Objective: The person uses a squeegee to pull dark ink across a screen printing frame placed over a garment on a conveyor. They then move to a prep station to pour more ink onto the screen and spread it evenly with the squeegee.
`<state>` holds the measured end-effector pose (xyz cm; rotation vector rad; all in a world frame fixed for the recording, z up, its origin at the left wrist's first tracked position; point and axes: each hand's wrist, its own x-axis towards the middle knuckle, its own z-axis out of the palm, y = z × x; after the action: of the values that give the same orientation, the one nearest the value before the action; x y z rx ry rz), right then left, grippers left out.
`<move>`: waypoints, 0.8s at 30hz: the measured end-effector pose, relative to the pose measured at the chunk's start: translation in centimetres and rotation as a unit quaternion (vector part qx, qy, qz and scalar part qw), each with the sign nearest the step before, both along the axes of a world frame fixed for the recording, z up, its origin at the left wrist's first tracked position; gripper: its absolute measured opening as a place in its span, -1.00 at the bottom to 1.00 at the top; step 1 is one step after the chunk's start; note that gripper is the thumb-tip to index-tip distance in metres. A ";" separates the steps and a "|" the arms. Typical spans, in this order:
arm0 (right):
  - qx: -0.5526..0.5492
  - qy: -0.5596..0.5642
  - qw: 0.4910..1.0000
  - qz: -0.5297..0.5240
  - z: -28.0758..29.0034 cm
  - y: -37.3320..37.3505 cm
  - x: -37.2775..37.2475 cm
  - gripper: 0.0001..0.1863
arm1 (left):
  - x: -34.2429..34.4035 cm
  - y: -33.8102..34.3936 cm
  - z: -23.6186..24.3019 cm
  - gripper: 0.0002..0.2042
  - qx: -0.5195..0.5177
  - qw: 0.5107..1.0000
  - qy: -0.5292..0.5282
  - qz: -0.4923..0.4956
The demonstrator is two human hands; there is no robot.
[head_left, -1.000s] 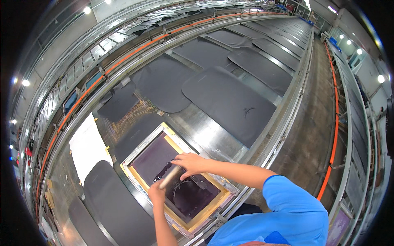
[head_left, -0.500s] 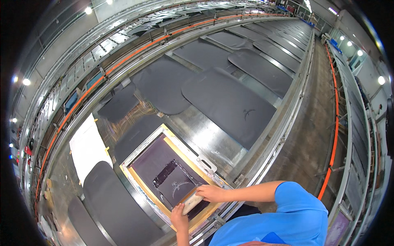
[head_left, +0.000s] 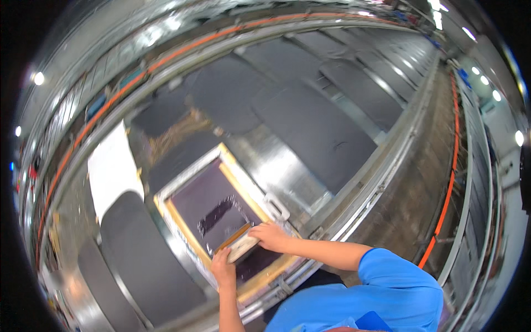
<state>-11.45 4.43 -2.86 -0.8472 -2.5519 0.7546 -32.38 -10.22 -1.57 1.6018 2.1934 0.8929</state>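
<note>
A wood-handled squeegee (head_left: 242,247) with an amber blade lies across the lower part of a screen printing frame (head_left: 186,182). My left hand (head_left: 223,268) grips its left end and my right hand (head_left: 270,238) its right end, both with fingers wrapped on it. The screen's mesh (head_left: 193,193) is dark purple, with a dark band of ink (head_left: 213,218) above the squeegee and yellow tape along the inner border. The blurred picture hides the fine detail of the print.
Dark grey panels (head_left: 138,254) lie along a long metal table (head_left: 274,163), with a white sheet (head_left: 113,166) at the left. Rails (head_left: 387,174) run along the table edge beside an aisle floor (head_left: 420,182). Racks with orange strips (head_left: 456,138) flank both sides.
The squeegee and both hands went down toward the near end of the screen, then came slightly back up and left. My view has shifted and blurred.
</note>
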 end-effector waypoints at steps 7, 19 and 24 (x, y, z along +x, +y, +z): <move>0.049 -0.050 0.997 0.020 5.6 1.8 0.3 -0.50 | -0.4 1.9 1.7 -0.58 0.037 0.999 0.006 -0.032; -0.003 -0.011 0.999 -0.041 3.9 7.8 -2.0 -0.66 | -3.2 9.4 0.7 -0.57 -0.025 0.999 0.022 -0.015; -0.091 -0.032 0.994 -0.058 0.3 -3.8 4.1 -0.56 | 3.4 -2.9 -1.3 -0.57 0.001 1.000 -0.009 -0.009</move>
<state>-7.36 0.63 -2.56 -1.0831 -2.4914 0.9474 -28.94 -13.11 -2.89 1.6057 2.1634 0.9012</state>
